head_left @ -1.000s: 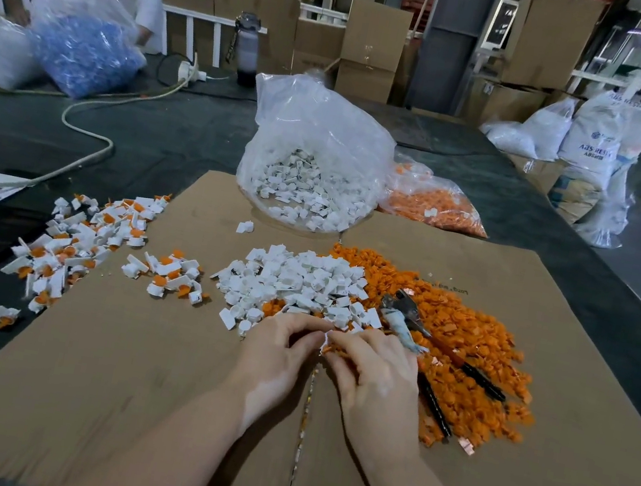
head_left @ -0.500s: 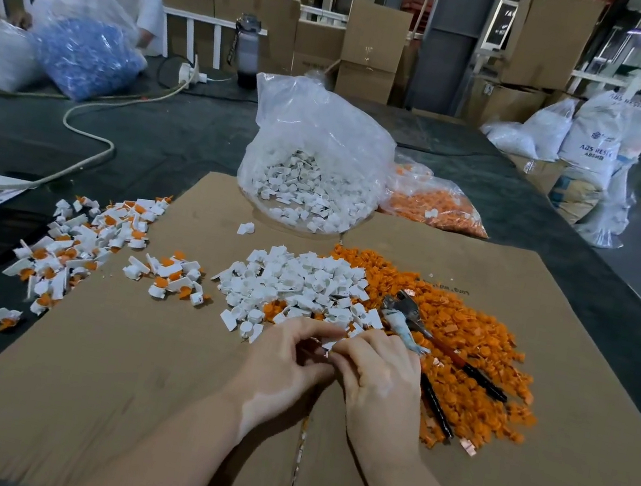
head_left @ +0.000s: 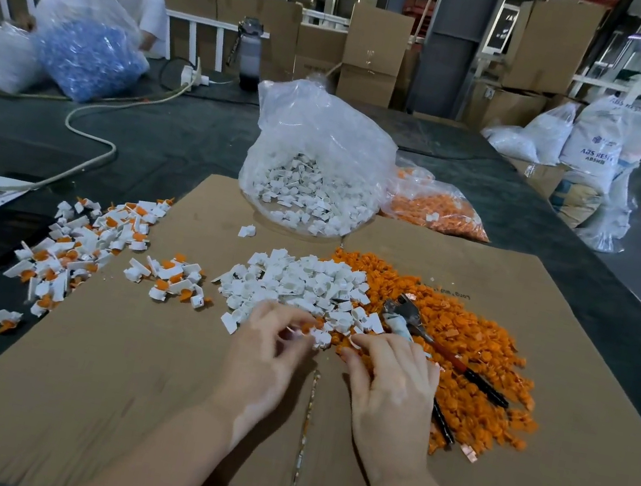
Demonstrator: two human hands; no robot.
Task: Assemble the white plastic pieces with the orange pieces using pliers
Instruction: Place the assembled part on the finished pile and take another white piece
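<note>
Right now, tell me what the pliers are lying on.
The pliers lie on the orange pieces, on cardboard. The right hand covers part of one handle.

Two bare forearms, no sleeves in view. Left hand [head_left: 270, 345] and right hand [head_left: 393, 378] without gloves, rings or watch.

On the flat brown cardboard sheet [head_left: 526, 472] lie three heaps: one of loose white plastic pieces [head_left: 303, 282], one of loose orange plastic pieces [head_left: 476, 347], and one of joined white-and-orange pieces [head_left: 86, 248] at its left edge. One pair of black-handled pliers [head_left: 437, 349] rests there. Two clear plastic bags stand behind the sheet, one of white pieces [head_left: 315, 165], one of orange [head_left: 436, 207]. Two hands: left [head_left: 270, 349], right [head_left: 392, 384].
</note>
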